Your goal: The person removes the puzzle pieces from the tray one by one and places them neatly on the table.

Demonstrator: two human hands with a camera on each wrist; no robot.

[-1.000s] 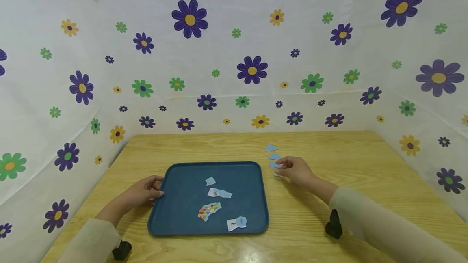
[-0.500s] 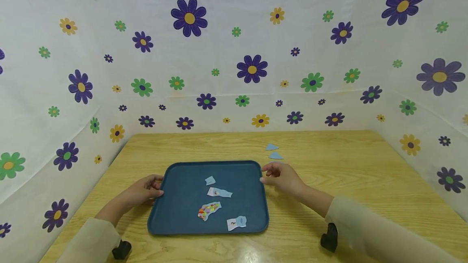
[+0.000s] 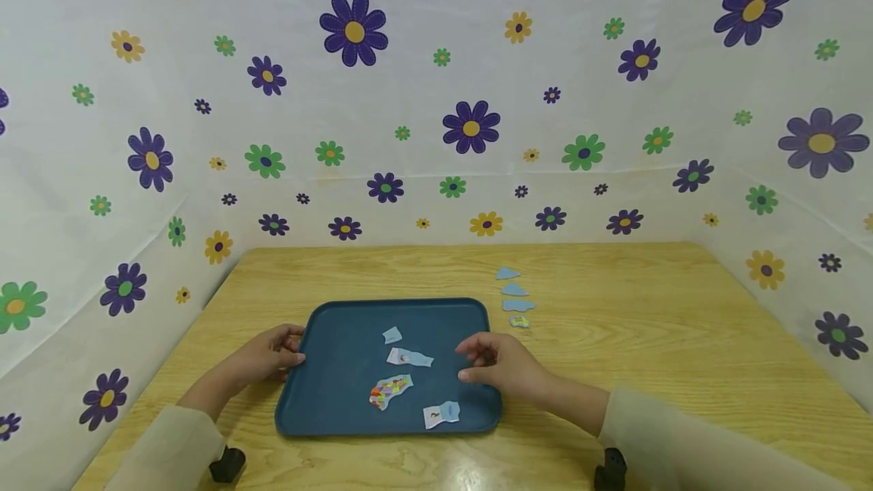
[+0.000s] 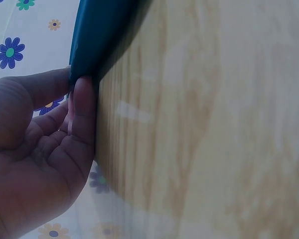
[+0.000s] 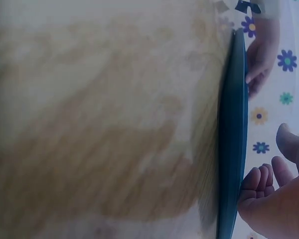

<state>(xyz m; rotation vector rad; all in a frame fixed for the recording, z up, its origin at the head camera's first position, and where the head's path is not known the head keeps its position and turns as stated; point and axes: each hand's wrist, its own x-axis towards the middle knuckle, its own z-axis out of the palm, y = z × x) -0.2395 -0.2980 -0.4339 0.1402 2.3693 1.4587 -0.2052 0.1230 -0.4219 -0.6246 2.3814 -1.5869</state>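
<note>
A dark blue tray [image 3: 341,408] lies on the table with several torn-looking paper pieces on it. Among them are a small pale piece [image 3: 392,336], a long pale-blue piece [image 3: 411,358], a multicoloured piece [image 3: 390,391] and a white-and-blue piece [image 3: 441,414]. My left hand [image 3: 267,357] holds the tray's left rim; the left wrist view has the thumb and a finger [image 4: 82,107] pinching its edge. Over the tray's right side hovers my right hand [image 3: 505,366], thumb and fingers apart, nothing between them. In the right wrist view the right hand [image 5: 279,194] appears beside the tray [image 5: 232,144].
Beyond the tray's right edge, more paper pieces lie in a column on the wooden table [image 3: 648,324]: two blue triangles, the nearer triangle [image 3: 514,289] among them, a blue strip [image 3: 518,305] and a small yellow-green piece [image 3: 520,321]. A flowered cloth [image 3: 423,97] encloses the table.
My right hand has moved left and nearer, from the paper pieces on the table to above the tray's right side. The column of pieces is uncovered. My left hand stays on the rim.
</note>
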